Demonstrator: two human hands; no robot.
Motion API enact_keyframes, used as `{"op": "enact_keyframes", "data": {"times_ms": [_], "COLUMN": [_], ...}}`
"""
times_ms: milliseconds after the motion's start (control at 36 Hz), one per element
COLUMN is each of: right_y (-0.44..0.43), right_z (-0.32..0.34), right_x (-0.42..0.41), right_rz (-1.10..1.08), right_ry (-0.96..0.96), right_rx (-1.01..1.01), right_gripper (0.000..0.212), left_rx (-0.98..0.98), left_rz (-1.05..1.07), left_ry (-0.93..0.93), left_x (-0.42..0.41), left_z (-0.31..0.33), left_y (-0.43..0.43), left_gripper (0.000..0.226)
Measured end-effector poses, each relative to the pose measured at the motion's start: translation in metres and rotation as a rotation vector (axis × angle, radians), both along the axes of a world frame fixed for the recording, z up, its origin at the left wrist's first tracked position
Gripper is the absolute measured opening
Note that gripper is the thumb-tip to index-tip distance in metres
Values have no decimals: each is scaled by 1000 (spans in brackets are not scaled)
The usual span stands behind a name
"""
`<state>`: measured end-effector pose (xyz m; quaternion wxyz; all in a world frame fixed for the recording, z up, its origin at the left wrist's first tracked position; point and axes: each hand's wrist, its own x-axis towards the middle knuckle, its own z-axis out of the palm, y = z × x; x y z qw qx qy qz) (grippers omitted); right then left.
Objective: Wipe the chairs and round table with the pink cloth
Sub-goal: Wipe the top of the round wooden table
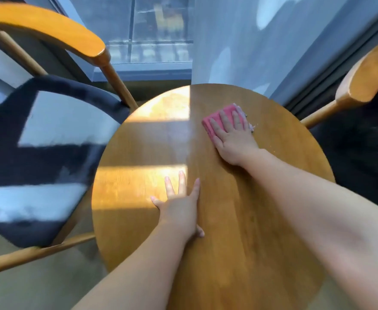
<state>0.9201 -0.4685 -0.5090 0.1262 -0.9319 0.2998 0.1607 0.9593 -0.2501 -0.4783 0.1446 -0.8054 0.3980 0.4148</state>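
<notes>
Round table [239, 220]: cloth [212, 124] beneath right hand [232, 137]

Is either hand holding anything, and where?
Nothing gripped: right hand presses flat atop the folded pink cloth; left hand rests on the round wooden table.

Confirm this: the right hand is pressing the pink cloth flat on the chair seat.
Wrong in one respect. The head view shows the right hand pressing the pink cloth flat on the round table, not on the chair seat, which is off to the left.
</notes>
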Motion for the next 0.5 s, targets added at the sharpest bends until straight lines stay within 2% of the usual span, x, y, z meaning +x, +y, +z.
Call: {"op": "enact_keyframes", "data": {"times_ms": [222, 500], "right_y": [-31, -48], "right_z": [-5, -5], "right_x": [98, 92], "right_rz": [113, 121], "right_ry": [-49, -93], "right_rx": [5, -4], "right_gripper": [59, 59], "left_rx": [-17, 13], "left_rz": [9, 1], "left_ry": [2, -4], "left_x": [-2, -2], "left_z": [-5, -6], "left_y": [2, 0], "left_gripper": [135, 137]}}
